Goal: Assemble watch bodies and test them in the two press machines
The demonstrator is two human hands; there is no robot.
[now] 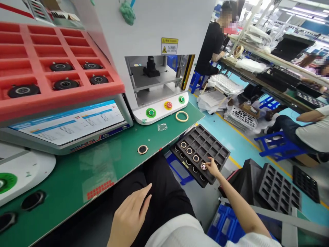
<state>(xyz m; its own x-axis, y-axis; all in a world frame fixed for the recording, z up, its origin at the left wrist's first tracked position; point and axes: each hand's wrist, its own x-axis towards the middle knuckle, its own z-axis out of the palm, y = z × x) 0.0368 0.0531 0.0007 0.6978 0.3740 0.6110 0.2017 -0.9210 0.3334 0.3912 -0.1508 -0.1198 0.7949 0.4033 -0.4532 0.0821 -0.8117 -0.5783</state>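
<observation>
My right hand (pixel 212 167) reaches out to a black foam tray (pixel 212 142) with square pockets. Its fingertips pinch a shiny round watch case (pixel 203 166) at one of the pockets. Several gold-rimmed watch cases, one of them a watch case (pixel 196 158), lie in the same row. A second black tray (pixel 197 177) is stacked underneath, also bearing round parts. Above my lap, my left hand (pixel 132 209) is held with fingers stretched out and nothing in it. On the green bench mat lies another gold-rimmed watch case (pixel 142 149).
A white press machine (pixel 160 113) with buttons stands on the green bench (pixel 123 164). Left of it are a screen (pixel 69 123) and a red foam tray (pixel 84 91) of black round parts. A cream ring (pixel 182 116) lies nearby. Blue stools and seated people are at right.
</observation>
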